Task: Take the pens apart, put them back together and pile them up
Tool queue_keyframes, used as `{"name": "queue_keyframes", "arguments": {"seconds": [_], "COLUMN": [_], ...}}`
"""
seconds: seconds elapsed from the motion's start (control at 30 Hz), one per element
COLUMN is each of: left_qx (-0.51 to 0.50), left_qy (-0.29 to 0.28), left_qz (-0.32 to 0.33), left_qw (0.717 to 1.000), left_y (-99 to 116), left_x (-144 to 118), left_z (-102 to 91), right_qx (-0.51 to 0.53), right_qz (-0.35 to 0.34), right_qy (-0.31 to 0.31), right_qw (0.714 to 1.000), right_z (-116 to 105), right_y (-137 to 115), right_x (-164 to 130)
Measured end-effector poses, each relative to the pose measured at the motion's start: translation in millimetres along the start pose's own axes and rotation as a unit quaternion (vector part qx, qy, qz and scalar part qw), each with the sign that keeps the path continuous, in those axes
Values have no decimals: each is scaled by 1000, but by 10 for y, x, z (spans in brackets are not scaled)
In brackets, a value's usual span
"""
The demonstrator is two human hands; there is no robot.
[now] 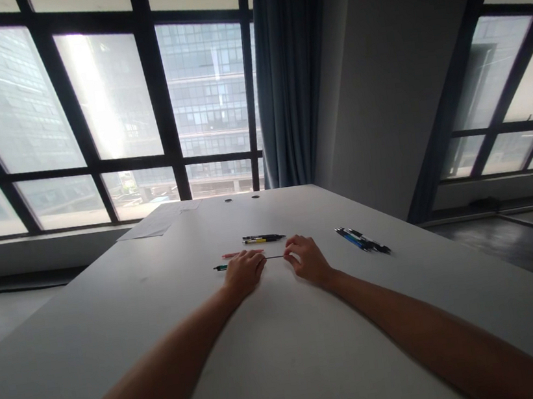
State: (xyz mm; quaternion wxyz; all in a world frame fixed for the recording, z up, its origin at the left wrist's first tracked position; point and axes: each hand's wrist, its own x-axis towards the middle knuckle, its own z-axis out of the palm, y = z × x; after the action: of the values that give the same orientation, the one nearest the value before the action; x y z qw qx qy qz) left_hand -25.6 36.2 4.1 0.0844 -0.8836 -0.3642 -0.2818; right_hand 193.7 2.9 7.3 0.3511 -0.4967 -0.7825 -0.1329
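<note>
A thin dark rod point(275, 257), like a pen refill, spans the gap between my two hands, low over the white table. My right hand point(307, 261) pinches its right end between thumb and fingertips. From under my left hand point(245, 273) the rod's other end comes out, and a green-ended pen point(220, 268) sticks out on the far left side in the same line. My left fingers are closed around it; whether pen and rod join is hidden. Just beyond my left hand lies a pinkish-orange pen point(229, 255), partly covered by the fingers.
Black pens with a yellow part point(262, 238) lie just beyond my hands. A bunch of blue and black pens point(363, 240) is to the right. Paper sheets point(147, 225) rest at the far left of the white table point(279, 368). Windows and a curtain point(287, 79) stand behind.
</note>
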Motion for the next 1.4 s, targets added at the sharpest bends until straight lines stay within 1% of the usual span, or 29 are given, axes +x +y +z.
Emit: {"name": "queue_keyframes", "arguments": {"seconds": [0.13, 0.2, 0.33, 0.47, 0.57, 0.67, 0.73, 0.8, 0.87, 0.97, 1.07, 1.13, 1.2, 1.27, 1.4], "left_qx": [10, 16, 8, -8, -15, -17, -16, -14, -6, 19, 44, 53, 59, 65, 79], "left_qy": [0, -5, -18, -15, -14, -17, -19, -18, -13, 1, 11, 12, 9, 5, 3], "left_qz": [-66, -82, -68, -44, -14, 22, 46, 68, 77, 51, 18, 9, 6, -1, -41], "left_qw": [998, 996, 998, 999, 1000, 999, 999, 997, 997, 998, 999, 998, 998, 998, 996], "left_y": [14, 15, 8, -6, -20, -36, -49, -60, -66, -55, -27, -8, 9, 20, 11], "left_x": [1, 2, 3, 0, -2, -3, -4, -7, -10, -17, -23, -26, -29, -30, -17], "left_z": [-22, -29, -17, 19, 46, 68, 84, 100, 109, 96, 55, 27, 4, -12, -28], "right_qx": [-51, -73, -104, -118, -91, -52, -38, -24, -7, 2, -18, -29, -31, -24, 35], "right_qz": [59, 82, 116, 147, 169, 179, 174, 151, 105, 25, -45, -68, -69, -71, -78], "right_qy": [-14, -22, -52, -73, -46, 18, 54, 62, 29, -71, -164, -212, -241, -253, -275], "right_qw": [997, 994, 986, 979, 980, 982, 983, 986, 994, 997, 985, 974, 967, 965, 958], "right_z": [5, 19, 49, 36, 13, 2, 0, -1, -1, 4, 2, -12, -42, -86, -194], "right_y": [5, 17, 24, -6, -22, -3, 13, 3, -50, -194, -334, -392, -423, -441, -489], "right_x": [8, 7, -6, -11, 1, 23, 34, 35, 23, -12, -40, -41, -31, -18, -33]}}
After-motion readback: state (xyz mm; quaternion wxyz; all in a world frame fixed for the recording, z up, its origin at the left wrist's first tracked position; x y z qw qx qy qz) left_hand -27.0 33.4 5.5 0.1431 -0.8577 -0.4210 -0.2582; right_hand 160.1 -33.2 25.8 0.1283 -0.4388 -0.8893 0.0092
